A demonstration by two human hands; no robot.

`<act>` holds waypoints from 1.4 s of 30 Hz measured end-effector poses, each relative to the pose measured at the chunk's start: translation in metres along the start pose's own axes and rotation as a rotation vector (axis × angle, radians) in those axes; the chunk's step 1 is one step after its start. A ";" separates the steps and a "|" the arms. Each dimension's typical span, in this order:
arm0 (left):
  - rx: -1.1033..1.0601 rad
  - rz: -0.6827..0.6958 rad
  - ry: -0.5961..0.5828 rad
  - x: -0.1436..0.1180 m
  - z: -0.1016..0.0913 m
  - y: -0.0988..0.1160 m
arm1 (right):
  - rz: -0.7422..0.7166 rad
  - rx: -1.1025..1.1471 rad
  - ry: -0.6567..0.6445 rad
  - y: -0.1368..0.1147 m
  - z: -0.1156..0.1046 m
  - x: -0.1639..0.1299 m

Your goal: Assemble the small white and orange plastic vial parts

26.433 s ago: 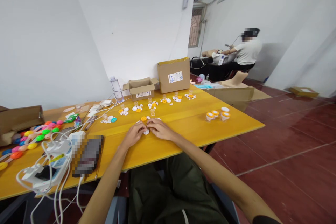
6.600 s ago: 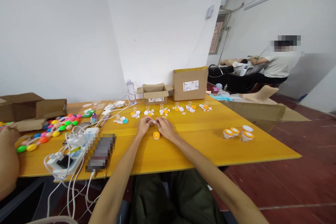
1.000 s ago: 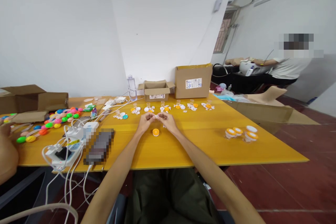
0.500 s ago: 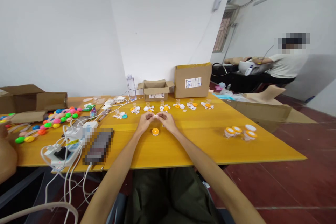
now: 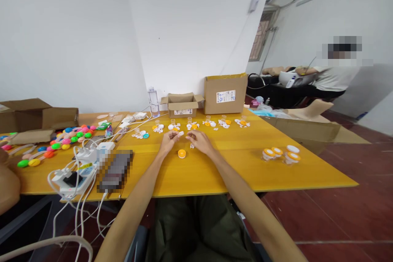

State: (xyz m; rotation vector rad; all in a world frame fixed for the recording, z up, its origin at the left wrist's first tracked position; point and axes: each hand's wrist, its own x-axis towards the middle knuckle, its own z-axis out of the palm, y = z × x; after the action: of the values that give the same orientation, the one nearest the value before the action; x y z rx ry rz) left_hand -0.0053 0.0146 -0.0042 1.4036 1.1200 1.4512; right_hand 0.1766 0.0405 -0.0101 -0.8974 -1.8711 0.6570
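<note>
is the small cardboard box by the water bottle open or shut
Open. The small cardboard box has its top flaps spread outward to both sides, with the dark inside showing between them. What it holds cannot be seen from this angle.

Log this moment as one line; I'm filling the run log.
left hand: pinching small white piece | right hand: over table, apart | orange cap: between hands

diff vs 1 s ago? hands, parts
The hands have drawn apart: left hand keeps the small white piece at its fingertips, and right hand has let go and dropped toward the table. The orange cap and finished containers stayed put.
</note>
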 end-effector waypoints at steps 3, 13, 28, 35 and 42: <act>-0.007 -0.008 0.021 0.001 -0.001 -0.001 | -0.025 -0.139 -0.087 0.000 -0.012 -0.006; -0.030 -0.028 0.042 0.003 -0.005 -0.005 | -0.010 -0.100 -0.255 -0.003 -0.015 -0.005; -0.040 -0.060 -0.009 0.001 -0.003 -0.001 | 0.330 0.565 -0.060 -0.004 -0.001 0.000; -0.031 -0.060 -0.023 -0.001 -0.003 0.001 | 0.281 0.600 -0.036 -0.007 0.004 0.001; -0.007 -0.071 -0.054 -0.004 -0.001 0.007 | 0.230 0.522 -0.032 -0.008 0.012 0.001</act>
State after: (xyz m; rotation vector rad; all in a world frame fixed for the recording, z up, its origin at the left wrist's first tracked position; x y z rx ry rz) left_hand -0.0056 0.0090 0.0010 1.3767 1.1182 1.3580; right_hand 0.1632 0.0354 -0.0086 -0.7586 -1.5201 1.2374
